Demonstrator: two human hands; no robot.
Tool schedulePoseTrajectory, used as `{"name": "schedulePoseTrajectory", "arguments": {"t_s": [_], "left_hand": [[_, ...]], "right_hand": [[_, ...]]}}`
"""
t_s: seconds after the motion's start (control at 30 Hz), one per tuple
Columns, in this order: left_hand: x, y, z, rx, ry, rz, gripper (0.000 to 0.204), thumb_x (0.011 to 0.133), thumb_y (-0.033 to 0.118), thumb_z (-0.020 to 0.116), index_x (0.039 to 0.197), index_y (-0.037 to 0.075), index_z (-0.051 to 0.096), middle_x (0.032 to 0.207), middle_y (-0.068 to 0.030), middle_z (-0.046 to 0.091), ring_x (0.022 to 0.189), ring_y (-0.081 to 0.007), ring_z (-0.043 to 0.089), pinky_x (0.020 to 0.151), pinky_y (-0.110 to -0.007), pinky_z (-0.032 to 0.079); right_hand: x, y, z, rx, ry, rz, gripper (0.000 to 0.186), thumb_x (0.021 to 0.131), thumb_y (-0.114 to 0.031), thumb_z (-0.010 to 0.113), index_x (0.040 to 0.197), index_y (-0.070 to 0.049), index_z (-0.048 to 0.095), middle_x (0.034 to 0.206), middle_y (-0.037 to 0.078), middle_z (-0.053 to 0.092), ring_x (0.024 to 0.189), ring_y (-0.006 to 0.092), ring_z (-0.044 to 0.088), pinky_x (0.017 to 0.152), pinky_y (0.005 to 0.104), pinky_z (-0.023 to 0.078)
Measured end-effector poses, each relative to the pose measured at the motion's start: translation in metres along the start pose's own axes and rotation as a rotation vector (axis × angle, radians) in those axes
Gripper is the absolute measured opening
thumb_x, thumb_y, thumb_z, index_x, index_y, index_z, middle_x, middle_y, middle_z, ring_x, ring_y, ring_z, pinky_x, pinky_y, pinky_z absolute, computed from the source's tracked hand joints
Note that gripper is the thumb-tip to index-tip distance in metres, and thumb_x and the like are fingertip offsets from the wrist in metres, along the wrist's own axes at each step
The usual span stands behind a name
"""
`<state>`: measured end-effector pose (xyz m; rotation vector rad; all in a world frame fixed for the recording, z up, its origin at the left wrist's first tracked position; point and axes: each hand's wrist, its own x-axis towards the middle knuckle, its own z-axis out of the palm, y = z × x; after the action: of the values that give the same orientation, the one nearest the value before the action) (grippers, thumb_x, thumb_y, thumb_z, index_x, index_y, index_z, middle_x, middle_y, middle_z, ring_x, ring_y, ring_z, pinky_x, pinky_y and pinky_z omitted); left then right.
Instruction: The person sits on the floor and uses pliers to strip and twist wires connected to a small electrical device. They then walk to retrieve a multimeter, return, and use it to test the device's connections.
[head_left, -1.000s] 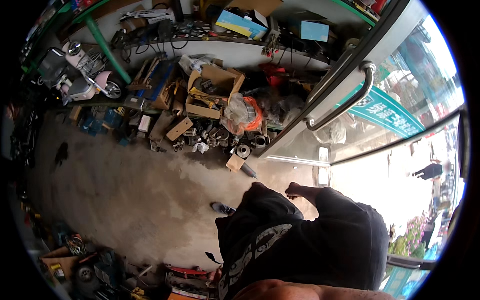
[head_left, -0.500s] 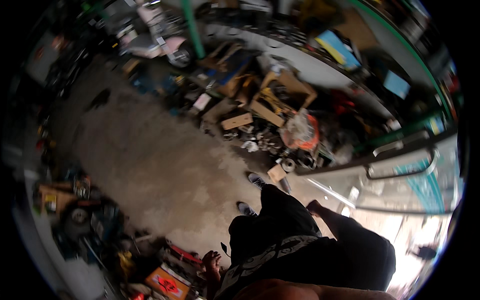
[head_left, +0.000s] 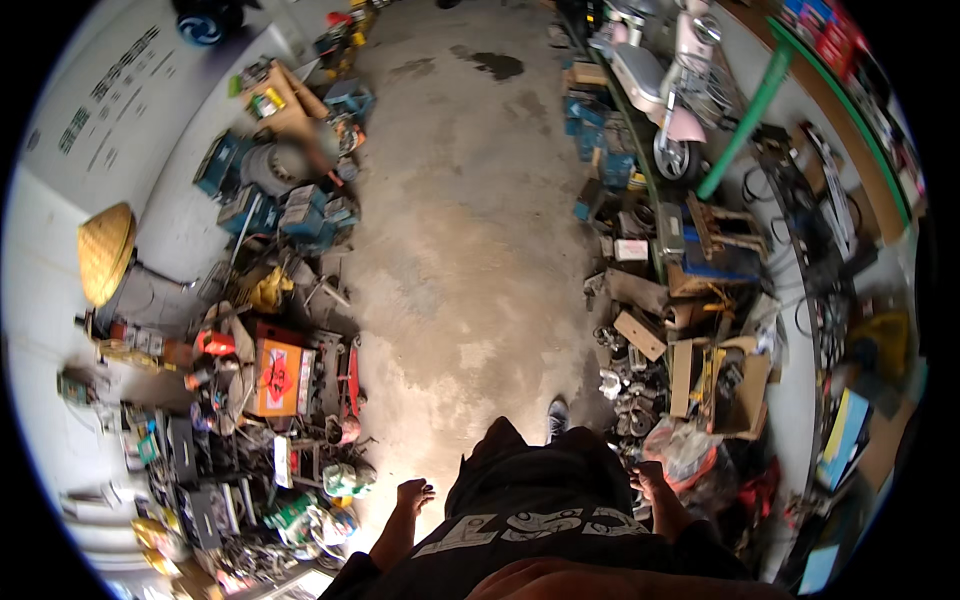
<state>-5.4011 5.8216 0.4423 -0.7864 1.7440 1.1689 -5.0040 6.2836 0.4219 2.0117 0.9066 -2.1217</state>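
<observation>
Down at my left side, my left hand (head_left: 414, 492) hangs over pale concrete floor (head_left: 465, 260), its fingers loosely bent and apart, holding nothing visible. My right hand (head_left: 648, 478) hangs at my other side, also loosely bent and seemingly empty, near a plastic bag with orange inside (head_left: 672, 445). Between them are my dark clothes with a pale print, and a grey shoe (head_left: 558, 415) shows ahead of me.
A floor aisle runs ahead between piles of teal cases (head_left: 225, 160), an orange machine (head_left: 280, 378), tyres (head_left: 265, 172) and cardboard boxes (head_left: 745, 405). A pink scooter (head_left: 685, 125) stands at right beside a green post (head_left: 745, 110). A straw hat (head_left: 105, 250) hangs at left.
My view has swung left from the glass door and shelves to face down the aisle; the door has left view. Both my hands now show beside my body.
</observation>
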Motion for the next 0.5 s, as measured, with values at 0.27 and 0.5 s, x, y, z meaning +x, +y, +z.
{"name": "schedulePoseTrajectory", "arguments": {"t_s": [0.27,0.5], "left_hand": [[-0.062,-0.044,0.073,-0.046,-0.071,0.105,0.024,0.09,0.016,0.06,0.105,-0.003,0.061,0.089,-0.016,0.068,0.068,-0.0229,0.067,0.061,-0.034,0.054],[-0.077,-0.122,0.058,-0.287,0.276,-0.189,0.014,0.095,0.016,0.056,0.094,0.003,0.06,0.08,-0.0148,0.065,0.06,-0.0249,0.064,0.05,-0.036,0.052]], "right_hand": [[0.055,-0.134,-0.044,-0.07,0.006,-0.078,0.021,0.08,0.002,0.055,0.062,-0.005,0.044,0.06,0.005,0.044,0.045,0.0142,0.039,0.038,0.0287,0.03],[0.105,-0.118,-0.015,-0.432,-0.151,-0.02,0.005,0.083,0.0,0.06,0.085,-0.002,0.056,0.078,0.012,0.061,0.064,0.0233,0.061,0.06,0.0415,0.056]]}}
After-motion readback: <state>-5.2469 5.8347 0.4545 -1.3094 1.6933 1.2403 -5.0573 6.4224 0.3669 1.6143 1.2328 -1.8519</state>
